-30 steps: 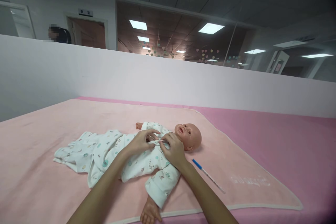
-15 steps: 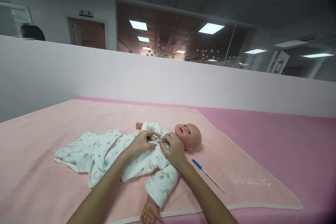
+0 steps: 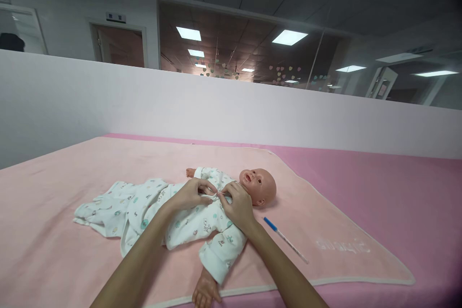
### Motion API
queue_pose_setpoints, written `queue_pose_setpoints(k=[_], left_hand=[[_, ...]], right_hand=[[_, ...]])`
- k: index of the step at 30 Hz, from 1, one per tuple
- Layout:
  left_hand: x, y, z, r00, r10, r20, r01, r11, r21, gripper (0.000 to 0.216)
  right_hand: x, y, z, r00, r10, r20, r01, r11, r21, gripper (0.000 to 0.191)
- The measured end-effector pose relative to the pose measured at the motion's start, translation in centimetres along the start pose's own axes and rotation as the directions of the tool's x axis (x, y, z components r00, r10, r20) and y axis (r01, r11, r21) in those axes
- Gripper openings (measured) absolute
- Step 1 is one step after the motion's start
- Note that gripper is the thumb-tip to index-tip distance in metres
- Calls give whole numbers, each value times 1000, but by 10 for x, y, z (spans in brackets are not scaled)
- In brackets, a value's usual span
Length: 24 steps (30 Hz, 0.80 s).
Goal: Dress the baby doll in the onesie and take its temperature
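Note:
A baby doll (image 3: pixel 266 186) lies on its back on a peach blanket (image 3: pixel 72 163), its head to the right and one arm stretched toward me. It wears a white romper (image 3: pixel 187 226) with small green and coloured prints; the leg part lies flat on the left. Over the doll's chest, my left hand (image 3: pixel 193 193) pinches the front edge of the romper. My right hand (image 3: pixel 236 201) pinches the same edge just below the doll's chin, fingertips almost touching those of the left. Whatever small fastening lies between the fingertips is too small to make out.
A thermometer (image 3: pixel 287 240) with a blue cap lies on the blanket, right of my right forearm. Pink padding (image 3: pixel 397 192) shows beyond the blanket's edge. A white partition (image 3: pixel 231 110) runs along the back. Part of a person's dark head (image 3: pixel 12 42) shows behind it at far left.
My left fingertips have closed in toward the right hand and now pinch the romper's edge. The right hand has barely moved. The person behind the partition has shifted left.

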<state>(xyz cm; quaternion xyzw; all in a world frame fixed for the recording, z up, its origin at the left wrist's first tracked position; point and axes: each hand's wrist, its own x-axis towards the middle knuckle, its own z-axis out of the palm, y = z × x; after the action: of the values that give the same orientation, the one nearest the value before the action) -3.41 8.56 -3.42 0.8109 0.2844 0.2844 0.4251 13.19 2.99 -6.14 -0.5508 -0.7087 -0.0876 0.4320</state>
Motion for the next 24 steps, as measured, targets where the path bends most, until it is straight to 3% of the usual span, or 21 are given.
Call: queue_pose_setpoints(k=[8, 18, 24], left_hand=[[-1, 2, -6, 999, 7, 50, -5, 1000, -29, 22], [1, -4, -9, 992, -90, 92, 100, 988, -114, 30], [0, -5, -10, 988, -83, 128, 100, 986, -133, 28]], right_hand=[[0, 1, 1, 1000, -5, 9, 5, 1000, 18, 12], [0, 0, 0, 999, 11, 32, -12, 999, 31, 13], [0, 1, 1, 999, 12, 37, -14, 998, 58, 15]])
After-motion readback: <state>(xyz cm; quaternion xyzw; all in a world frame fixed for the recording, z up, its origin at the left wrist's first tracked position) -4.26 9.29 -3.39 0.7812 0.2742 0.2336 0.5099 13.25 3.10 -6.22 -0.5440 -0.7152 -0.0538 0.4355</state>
